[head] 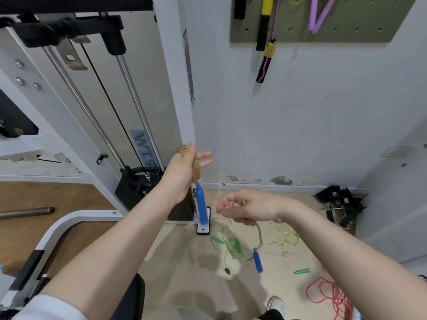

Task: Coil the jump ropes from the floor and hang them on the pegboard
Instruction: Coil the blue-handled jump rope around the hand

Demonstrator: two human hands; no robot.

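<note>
Cable machine [97, 107] fills the left of the frame; green pegboard [318, 21] at upper right already carries a black-and-yellow rope [263, 42] and a purple rope [320, 12]. Left hand [182, 169], centre frame, grips the coiled orange rope [196, 168], one blue handle [201, 205] hanging below it. Right hand [247, 207] pinches the rope's loose strand; second blue handle [258, 261] dangles beneath. Green rope [230, 247], yellow rope [286, 241], red rope [332, 294] lie on the floor at lower right.
</note>
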